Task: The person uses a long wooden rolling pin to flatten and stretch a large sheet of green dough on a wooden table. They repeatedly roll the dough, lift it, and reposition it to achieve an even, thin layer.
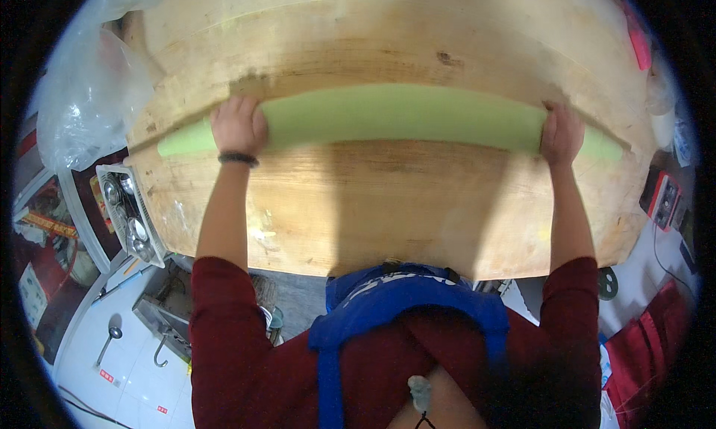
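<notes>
A long roll of light green dough [403,113] lies across the wooden board [391,205], bowed by the lens. Whether a rolling pin is inside it cannot be told. My left hand [239,126], with a dark band at the wrist, curls over the roll near its left end. Near the other end, my right hand [561,131] grips it from above in the same way. Both hands are slightly blurred, and their fingertips are hidden on the far side. Short lengths of green stick out beyond each hand.
Clear plastic bags [92,99] hang over the board's left corner. Below them, a white basket [158,236] holds metal ladles and spoons. A red-edged device [664,200] with a cable is at the right. A ladle [114,333] and a metal hook [161,356] are at lower left.
</notes>
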